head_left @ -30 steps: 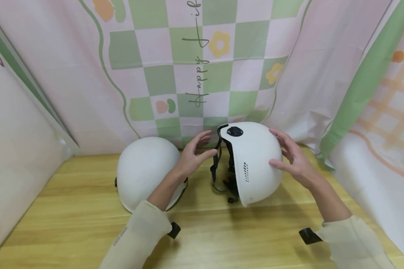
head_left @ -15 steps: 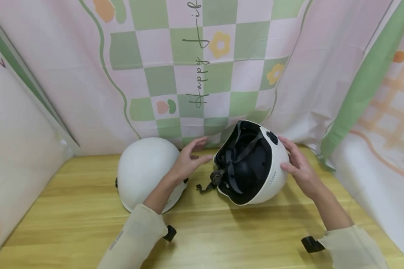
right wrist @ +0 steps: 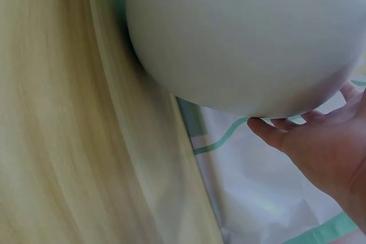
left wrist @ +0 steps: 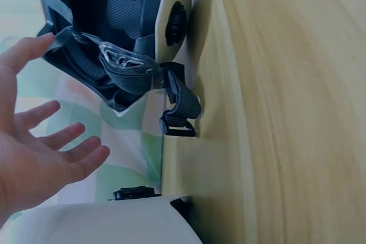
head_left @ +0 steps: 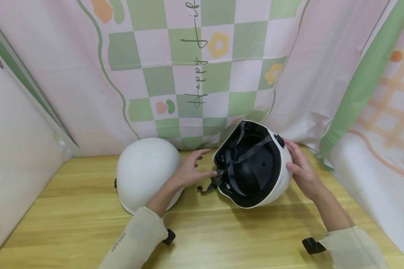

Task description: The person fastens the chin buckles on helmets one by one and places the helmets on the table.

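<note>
A white helmet lies tilted on the wooden table, its black padded inside facing left and towards me. Grey chin straps cross its opening, and a loose strap end with a black buckle hangs out beside the rim. My right hand rests its fingertips and thumb against the outside of the shell. My left hand is at the open side with fingers spread; in the left wrist view its thumb meets a strap. A second white helmet sits dome up on the left, partly behind my left forearm.
The wooden table runs back to a checked green and white curtain. White cloth panels flank it on both sides. A black wrist device sticks out from the right sleeve and another from the left.
The right-hand helmet has turned from its side view, so its inside now faces me. My right hand shifted slightly right with it, and my left hand came down to the straps.
</note>
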The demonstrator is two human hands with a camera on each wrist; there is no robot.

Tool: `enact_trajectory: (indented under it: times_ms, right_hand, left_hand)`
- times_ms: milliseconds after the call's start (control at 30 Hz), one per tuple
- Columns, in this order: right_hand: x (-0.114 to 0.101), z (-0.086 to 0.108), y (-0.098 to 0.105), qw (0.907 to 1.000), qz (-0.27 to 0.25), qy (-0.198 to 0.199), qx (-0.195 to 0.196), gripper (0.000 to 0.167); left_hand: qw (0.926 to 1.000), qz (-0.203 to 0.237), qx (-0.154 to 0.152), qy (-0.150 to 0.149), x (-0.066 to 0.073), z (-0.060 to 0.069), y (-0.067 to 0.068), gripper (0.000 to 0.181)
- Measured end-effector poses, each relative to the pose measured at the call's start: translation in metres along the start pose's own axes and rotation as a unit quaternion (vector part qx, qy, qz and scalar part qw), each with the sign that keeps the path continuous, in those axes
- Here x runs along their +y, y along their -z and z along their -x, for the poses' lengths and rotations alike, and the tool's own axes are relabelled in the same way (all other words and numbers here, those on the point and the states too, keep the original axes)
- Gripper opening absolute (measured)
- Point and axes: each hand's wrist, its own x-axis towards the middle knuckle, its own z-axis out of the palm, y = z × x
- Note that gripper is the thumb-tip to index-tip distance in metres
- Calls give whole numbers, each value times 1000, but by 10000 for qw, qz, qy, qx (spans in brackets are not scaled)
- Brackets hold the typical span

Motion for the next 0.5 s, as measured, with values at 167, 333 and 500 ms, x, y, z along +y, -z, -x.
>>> enact_trajectory:
  times_ms: [167, 333, 500]
  right_hand:
    - [4, 3, 3, 9999, -144, 53, -64, 57]
    - [6, 4, 4, 9998, -202, 24, -54, 57]
    - [6, 4, 3, 9997, -257, -29, -25, 56]
  left_hand:
    - [10000, -30, -18, -81, -1, 1, 0, 78]
    - [10000, -6, -32, -72, -3, 1, 1, 79]
    - [10000, 47, -64, 6, -6, 1, 2, 81]
